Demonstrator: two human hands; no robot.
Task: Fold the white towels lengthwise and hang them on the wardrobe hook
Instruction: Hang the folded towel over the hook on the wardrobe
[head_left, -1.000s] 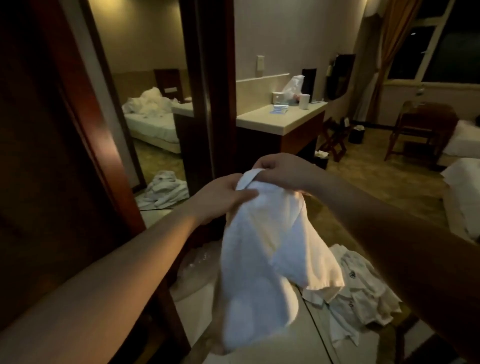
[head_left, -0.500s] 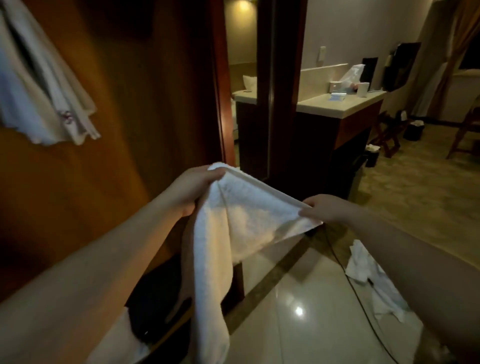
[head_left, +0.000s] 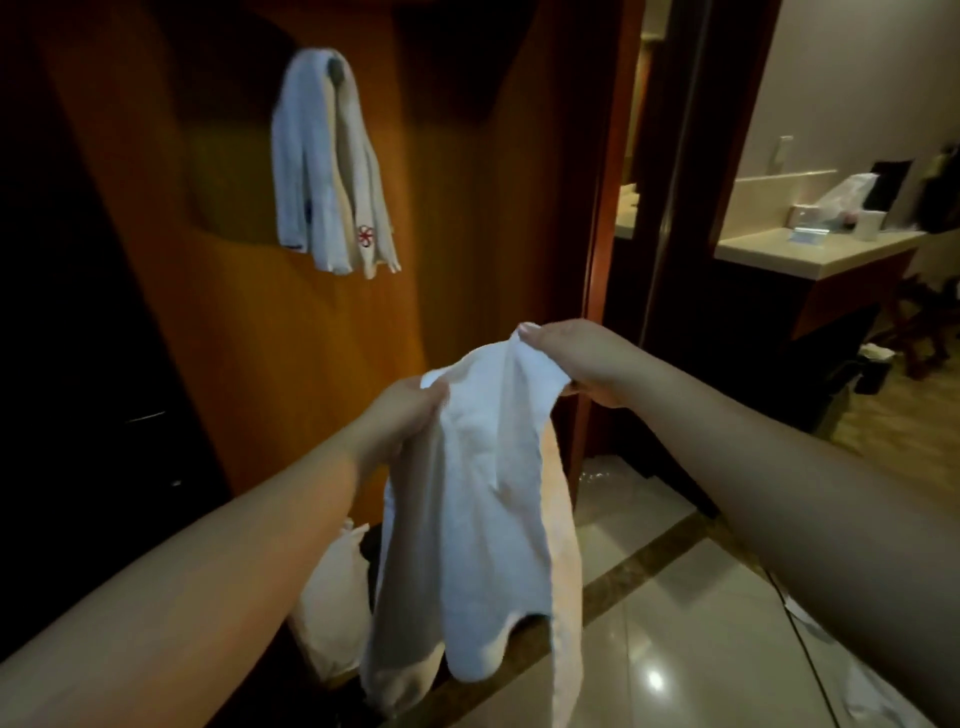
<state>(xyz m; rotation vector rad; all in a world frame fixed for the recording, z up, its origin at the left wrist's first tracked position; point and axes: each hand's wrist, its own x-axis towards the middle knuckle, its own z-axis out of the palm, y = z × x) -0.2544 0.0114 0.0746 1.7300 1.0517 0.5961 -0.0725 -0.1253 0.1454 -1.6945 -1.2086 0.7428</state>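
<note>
Hands (head_left: 488, 384) closer together, towel (head_left: 483, 519) bunched; hung towels (head_left: 332, 166) centred.

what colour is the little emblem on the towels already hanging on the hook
Red, a small flower-like emblem near the bottom of the hanging towels; the head view shows it.

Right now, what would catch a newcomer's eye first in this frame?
The white towel hanging low in the centre, its top edge pinched by the left hand and the right hand. Next, the hung towels draped over the hook on the wooden wardrobe panel at upper left. At far right, a pale counter holds small items.
</note>
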